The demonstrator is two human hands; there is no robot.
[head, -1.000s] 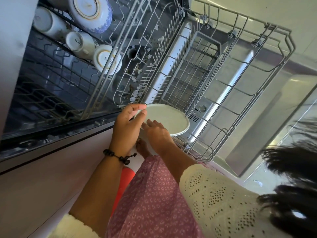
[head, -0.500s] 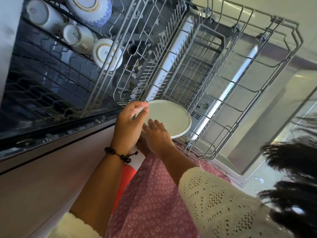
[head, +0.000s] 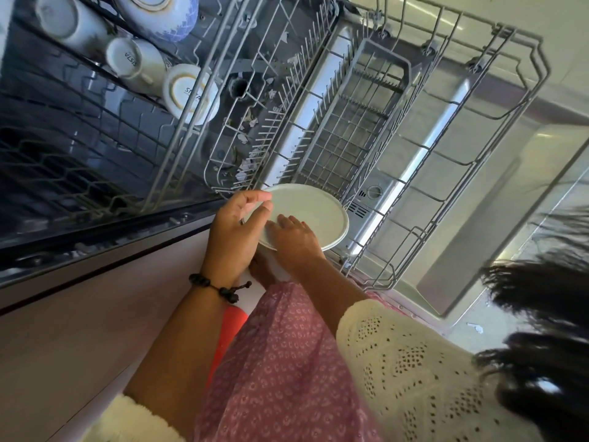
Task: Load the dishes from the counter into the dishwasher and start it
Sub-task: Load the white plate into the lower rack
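A pale green plate is held flat between both hands, just over the near corner of the pulled-out lower rack. My left hand, with a dark bead bracelet on the wrist, pinches the plate's near left rim between thumb and fingers. The fingers of my right hand lie on the plate's top face near its edge; its thumb is hidden underneath. The rack's tines hold no dishes.
The upper rack carries upturned white cups and a blue-patterned bowl. A grey cutlery basket sits in the lower rack above the open steel door. A cabinet front is at left, and a foot below the plate.
Both hands keep their hold on the plate, which stays almost in place at the rack's near corner. Only the view has shifted slightly.
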